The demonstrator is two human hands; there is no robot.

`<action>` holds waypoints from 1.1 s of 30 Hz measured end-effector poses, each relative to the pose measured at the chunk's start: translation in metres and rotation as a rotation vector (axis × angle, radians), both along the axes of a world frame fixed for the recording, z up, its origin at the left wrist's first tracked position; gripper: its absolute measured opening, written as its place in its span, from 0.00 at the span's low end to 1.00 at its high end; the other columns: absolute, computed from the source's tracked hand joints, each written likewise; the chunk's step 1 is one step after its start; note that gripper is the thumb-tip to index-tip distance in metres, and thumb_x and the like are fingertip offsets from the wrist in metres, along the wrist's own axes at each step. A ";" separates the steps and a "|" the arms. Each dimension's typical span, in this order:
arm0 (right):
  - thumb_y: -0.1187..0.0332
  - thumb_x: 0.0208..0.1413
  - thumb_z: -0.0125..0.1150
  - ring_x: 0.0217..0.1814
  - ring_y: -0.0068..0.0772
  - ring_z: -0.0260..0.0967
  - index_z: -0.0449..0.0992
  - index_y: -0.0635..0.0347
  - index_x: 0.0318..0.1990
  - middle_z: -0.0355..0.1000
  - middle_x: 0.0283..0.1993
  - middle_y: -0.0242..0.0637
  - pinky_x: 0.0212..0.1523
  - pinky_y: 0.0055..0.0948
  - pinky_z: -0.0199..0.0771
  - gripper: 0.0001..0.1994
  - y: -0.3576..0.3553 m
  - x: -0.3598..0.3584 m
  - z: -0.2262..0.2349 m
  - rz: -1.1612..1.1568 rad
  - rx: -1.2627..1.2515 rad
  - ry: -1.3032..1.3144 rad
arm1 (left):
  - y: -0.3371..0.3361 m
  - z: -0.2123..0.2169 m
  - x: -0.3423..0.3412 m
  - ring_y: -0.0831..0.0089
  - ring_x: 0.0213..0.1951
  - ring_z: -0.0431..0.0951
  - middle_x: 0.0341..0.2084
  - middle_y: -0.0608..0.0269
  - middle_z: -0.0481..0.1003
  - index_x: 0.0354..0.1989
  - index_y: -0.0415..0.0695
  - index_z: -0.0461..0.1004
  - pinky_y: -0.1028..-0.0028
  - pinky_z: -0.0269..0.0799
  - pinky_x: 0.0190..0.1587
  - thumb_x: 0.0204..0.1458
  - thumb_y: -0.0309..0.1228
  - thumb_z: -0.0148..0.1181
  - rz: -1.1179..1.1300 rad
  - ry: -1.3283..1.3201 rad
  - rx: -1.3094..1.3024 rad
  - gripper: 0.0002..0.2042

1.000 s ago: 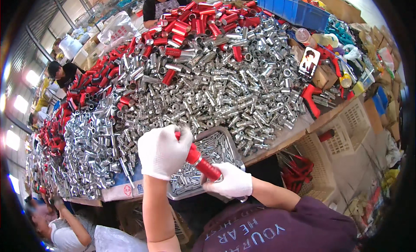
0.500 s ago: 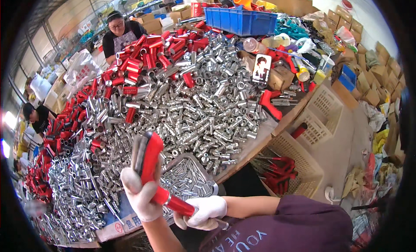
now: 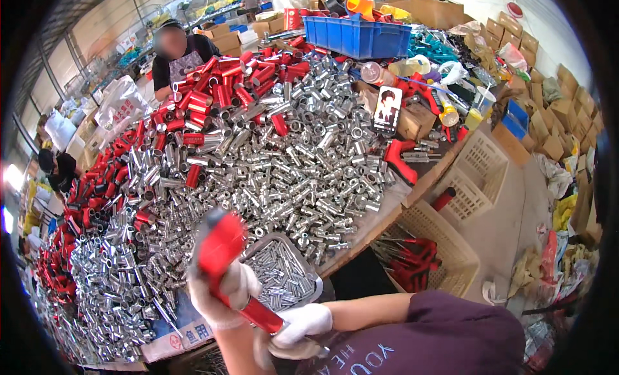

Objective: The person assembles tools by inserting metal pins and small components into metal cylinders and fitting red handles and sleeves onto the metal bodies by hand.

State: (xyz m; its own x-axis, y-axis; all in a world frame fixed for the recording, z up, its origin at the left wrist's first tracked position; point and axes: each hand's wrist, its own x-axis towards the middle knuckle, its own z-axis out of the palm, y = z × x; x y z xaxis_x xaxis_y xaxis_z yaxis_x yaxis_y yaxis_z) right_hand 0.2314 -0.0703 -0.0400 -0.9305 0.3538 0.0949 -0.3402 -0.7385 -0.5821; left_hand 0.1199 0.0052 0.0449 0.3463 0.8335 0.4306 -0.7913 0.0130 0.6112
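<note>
A red pistol-grip tool (image 3: 222,246) with a dark strip along its handle is held in front of me; the handle looks smeared by motion. My left hand (image 3: 222,299), in a white glove, is closed around the tool where handle and barrel meet. The tool's red barrel (image 3: 261,316) slants down to the right. At its lower end my right hand (image 3: 302,325), also gloved, is wrapped round it, and a bit of metal shows below the fingers. Just beyond the hands, a grey tray (image 3: 318,278) holds small metal pins.
A large heap of metal sleeves and fittings (image 3: 290,162) covers the table, with red tubes (image 3: 225,72) behind. At right lie a phone (image 3: 387,109) and a red handle (image 3: 401,161). Cream crates (image 3: 467,272) stand below the table edge. A person (image 3: 184,59) is across the table.
The tool's handle end has tipped toward me and turned, its side now rounder in view. My left hand has turned with it; my right hand has shifted slightly down and stays on the barrel end.
</note>
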 end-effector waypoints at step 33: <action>0.56 0.56 0.64 0.13 0.20 0.60 0.70 0.58 0.27 0.64 0.14 0.29 0.16 0.22 0.61 0.17 0.003 -0.014 -0.004 -0.328 0.316 -0.404 | -0.004 0.009 -0.022 0.78 0.10 0.65 0.13 0.67 0.65 0.60 0.28 0.62 0.73 0.72 0.17 0.57 0.46 0.54 0.414 0.540 -0.085 0.32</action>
State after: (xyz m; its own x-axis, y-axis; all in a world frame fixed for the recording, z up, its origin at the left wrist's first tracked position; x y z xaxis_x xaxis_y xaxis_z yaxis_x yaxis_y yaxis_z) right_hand 0.2174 -0.0672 -0.0442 -0.7622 0.6403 -0.0953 -0.2274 -0.4028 -0.8866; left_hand 0.0980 0.0010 0.0539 0.1400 0.9667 0.2141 -0.3259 -0.1592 0.9319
